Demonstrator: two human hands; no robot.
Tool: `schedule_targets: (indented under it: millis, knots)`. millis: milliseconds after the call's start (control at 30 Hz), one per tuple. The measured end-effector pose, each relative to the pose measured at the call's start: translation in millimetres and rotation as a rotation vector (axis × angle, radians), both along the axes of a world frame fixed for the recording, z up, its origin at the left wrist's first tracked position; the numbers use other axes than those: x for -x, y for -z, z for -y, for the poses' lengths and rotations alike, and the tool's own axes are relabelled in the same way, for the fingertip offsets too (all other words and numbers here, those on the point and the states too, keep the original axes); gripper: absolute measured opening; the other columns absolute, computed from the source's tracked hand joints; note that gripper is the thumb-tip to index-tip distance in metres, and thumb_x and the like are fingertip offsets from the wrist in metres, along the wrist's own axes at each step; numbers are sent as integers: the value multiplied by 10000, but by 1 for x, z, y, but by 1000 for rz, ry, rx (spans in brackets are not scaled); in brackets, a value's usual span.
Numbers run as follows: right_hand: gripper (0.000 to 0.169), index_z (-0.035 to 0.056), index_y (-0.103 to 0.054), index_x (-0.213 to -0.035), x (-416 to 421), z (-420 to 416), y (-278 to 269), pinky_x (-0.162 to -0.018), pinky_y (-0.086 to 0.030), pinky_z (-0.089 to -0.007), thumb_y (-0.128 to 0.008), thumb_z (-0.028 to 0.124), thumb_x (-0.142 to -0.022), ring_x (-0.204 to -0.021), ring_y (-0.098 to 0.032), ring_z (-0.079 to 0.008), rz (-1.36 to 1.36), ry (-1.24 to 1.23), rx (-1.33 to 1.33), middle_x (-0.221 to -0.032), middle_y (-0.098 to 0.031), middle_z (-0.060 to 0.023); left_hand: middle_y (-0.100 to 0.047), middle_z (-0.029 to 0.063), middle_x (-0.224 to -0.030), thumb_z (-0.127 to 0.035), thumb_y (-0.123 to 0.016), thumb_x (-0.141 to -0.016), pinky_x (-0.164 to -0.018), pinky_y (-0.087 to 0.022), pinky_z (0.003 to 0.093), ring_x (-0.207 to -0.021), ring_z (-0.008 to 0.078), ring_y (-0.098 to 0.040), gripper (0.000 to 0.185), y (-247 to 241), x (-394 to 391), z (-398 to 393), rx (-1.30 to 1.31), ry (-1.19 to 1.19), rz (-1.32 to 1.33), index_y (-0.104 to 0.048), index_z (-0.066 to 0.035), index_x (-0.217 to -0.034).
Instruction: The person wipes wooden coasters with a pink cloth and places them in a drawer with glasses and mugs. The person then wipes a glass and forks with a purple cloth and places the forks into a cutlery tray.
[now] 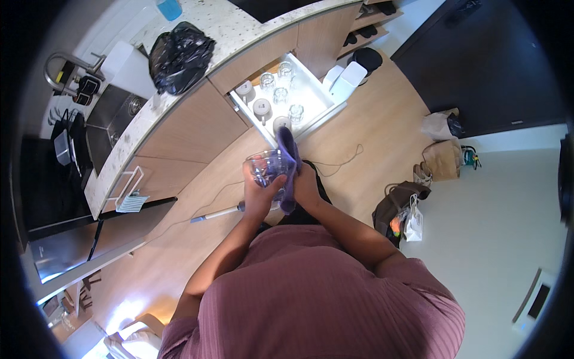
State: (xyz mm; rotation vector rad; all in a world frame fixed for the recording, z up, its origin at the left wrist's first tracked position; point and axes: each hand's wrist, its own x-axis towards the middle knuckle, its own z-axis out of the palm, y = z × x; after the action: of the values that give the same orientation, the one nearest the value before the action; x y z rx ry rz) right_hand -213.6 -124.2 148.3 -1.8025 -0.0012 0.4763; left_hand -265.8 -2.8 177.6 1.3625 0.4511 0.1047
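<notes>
My left hand (pixel 260 190) is closed around a clear glass vessel (pixel 268 162), its thumb across the near side. Against the glass's right side, my right hand (pixel 305 184) grips a purple cloth (pixel 289 155), which hangs partly over the vessel. Just beyond both hands an open white drawer (pixel 316 96) holds several upturned clear glasses (pixel 280 95) and three pale mugs (pixel 262 108). The cloth's upper end overlaps the view of the nearest mug.
A black plastic bag (pixel 181 58) lies on the speckled countertop (pixel 228 24), beside the sink (pixel 112 110). A thin cable (pixel 215 195) and a stick-like white tool (pixel 219 213) lie on the floor. Bags (pixel 394 206) and shoes stand along the right wall; a white bin (pixel 347 78) adjoins the drawer.
</notes>
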Motion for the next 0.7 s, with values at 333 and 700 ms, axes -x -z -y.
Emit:
schedule_targets:
  millis: [333, 700]
  knots:
    - [590, -99, -625, -1060, -167, 195, 98, -772, -481, -448, -541, 474, -951, -841, -649, -381, -116, 348, 461, -900, -675, -248, -575, 106, -907, -136, -797, -749, -613, -556, 375, -756, 184, -611, 785, 105, -227, 18, 96, 254, -557, -177, -120, -1231]
    - [513, -100, -616, -1072, -150, 287, 150, -765, -489, -345, -577, 398, -955, -827, -620, -215, -335, 534, 319, -930, -669, -154, -492, 292, -1248, -361, -861, -631, -928, -505, 422, -1094, 421, -590, 992, 192, -386, 57, -1074, 751, -657, -250, -94, -1365]
